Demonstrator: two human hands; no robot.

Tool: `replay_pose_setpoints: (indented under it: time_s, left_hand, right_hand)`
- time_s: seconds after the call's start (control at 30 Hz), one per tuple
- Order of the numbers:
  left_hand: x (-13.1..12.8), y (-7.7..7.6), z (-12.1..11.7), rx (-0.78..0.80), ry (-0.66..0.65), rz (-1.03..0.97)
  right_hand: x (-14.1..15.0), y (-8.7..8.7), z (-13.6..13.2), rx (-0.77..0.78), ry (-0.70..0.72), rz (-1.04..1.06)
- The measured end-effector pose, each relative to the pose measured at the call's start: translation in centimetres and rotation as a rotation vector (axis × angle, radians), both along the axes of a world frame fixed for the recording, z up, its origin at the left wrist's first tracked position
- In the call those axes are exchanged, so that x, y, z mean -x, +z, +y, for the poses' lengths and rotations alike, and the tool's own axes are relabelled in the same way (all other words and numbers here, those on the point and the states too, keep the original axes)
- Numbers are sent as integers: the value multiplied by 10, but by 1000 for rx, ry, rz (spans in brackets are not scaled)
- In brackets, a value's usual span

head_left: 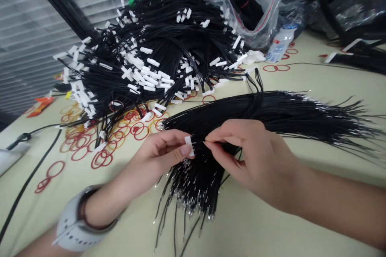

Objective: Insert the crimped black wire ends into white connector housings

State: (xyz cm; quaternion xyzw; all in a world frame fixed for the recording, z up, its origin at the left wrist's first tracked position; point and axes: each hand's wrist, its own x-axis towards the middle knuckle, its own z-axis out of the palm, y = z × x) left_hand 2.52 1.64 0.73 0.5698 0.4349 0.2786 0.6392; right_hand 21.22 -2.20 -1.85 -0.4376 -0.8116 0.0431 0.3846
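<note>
My left hand (164,150) pinches a small white plastic connector (189,145) between thumb and fingers. Close on its right, my right hand (250,156) is closed in a pinch on a thin black wire (215,141). The wire's metal tip points at the connector and is at or very near its side; I cannot tell whether it is inside. Beneath both hands lies a bundle of loose black wires (196,184) with bare metal ends, fanned toward the table's front. Another long bundle of black wires (280,112) stretches to the right behind my right hand.
A large heap of black cables (169,28) with white connectors fills the back. Red and yellow rubber bands (120,134) are scattered at the left. A plastic bag of wires (247,4) and a small bottle (281,43) stand at the back right. A black cord (33,180) crosses the left side.
</note>
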Motion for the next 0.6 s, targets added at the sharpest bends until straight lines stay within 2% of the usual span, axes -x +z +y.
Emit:
replay_pose_setpoints:
  time_s: [0.13,0.33,0.6]
  left_hand:
    - [0,0,1,5,11,-3]
    - [0,0,1,-12,1,-7]
    - [2,-3,1,-61,-14,3]
  right_hand:
    - [1,0,-1,78,-65,108]
    - [0,0,0,-70,-8,3]
    - [1,-3,-2,-64,-153,-7]
